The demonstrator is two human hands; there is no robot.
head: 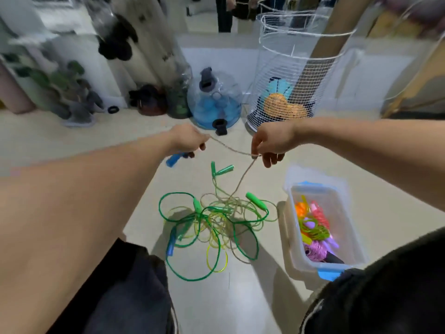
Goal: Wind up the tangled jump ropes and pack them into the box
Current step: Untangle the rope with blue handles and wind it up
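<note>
Left hand point(186, 141): grip curled round a blue handle point(173, 159) and the tan rope point(231, 148), held above the floor point(72, 136).
Right hand point(271, 141): grip pinching the same tan rope; span taut between both hands, remainder dropping into the tangle point(214, 220).
Tangle: green, yellow and tan ropes with green handles and one blue, on the floor between the knees.
Box point(320, 189): clear, blue clips, on the floor just right of the tangle; holds wound orange, pink, yellow-green and purple ropes.
Wire basket point(296, 68): far side, behind right hand.
</note>
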